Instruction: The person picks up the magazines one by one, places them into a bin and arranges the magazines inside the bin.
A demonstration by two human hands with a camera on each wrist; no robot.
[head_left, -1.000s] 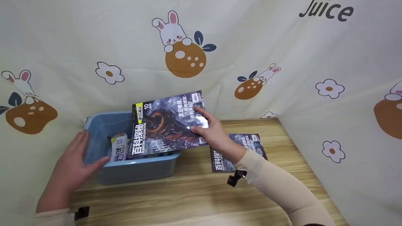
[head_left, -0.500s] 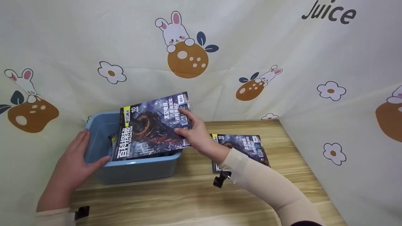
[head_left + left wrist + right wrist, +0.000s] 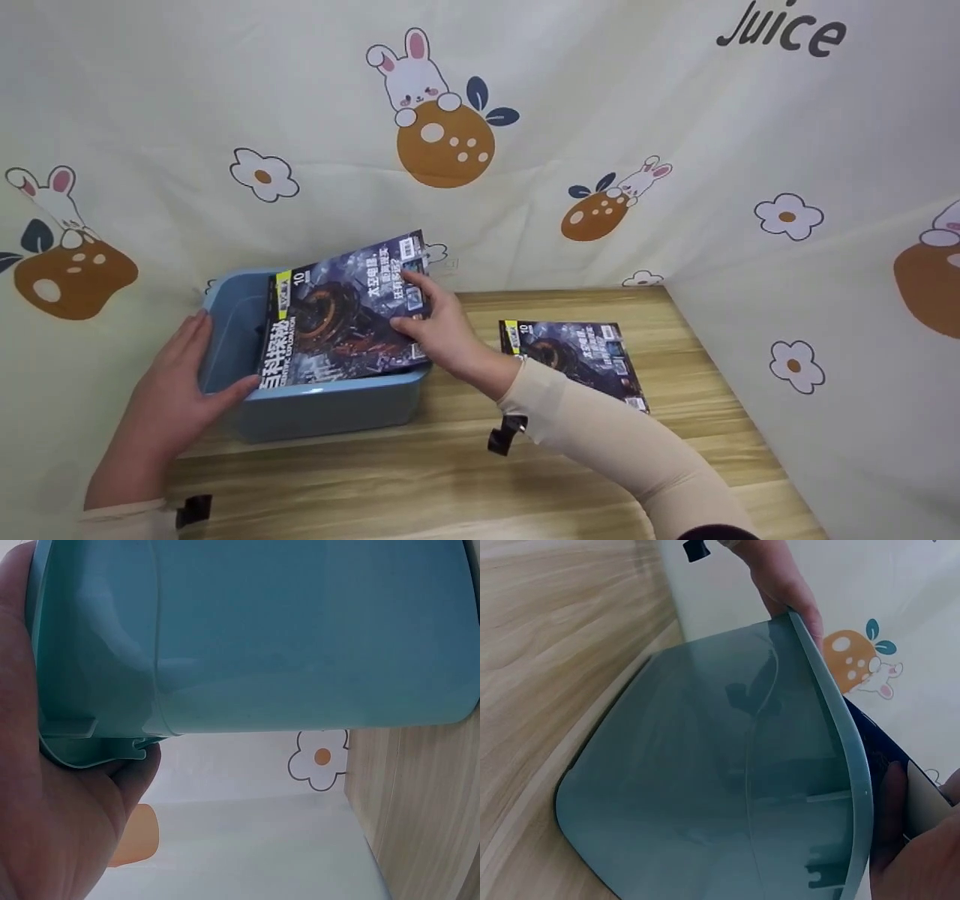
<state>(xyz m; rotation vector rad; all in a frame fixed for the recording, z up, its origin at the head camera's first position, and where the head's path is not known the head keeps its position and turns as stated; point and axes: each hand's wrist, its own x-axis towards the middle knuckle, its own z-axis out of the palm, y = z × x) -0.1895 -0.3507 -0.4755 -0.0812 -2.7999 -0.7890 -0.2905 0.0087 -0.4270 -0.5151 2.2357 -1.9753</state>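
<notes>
Gripping glossy magazine (image 3: 341,315) — over smooth blue bin (image 3: 330,405)

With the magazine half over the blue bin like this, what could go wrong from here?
The right hand holds the magazine only at one edge, tilted over the bin; that grip could slip and the cover bend. The magazine looks about as wide as the bin's opening, so it may catch on the rim. The left hand steadies one corner only, so a push could slide the bin.

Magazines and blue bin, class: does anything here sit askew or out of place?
Yes. The magazine gripped by the right hand lies tilted across the blue bin, its near edge over the front rim rather than down inside. The left hand holds the bin's left wall. A second magazine lies flat on the table, outside the bin.
</notes>
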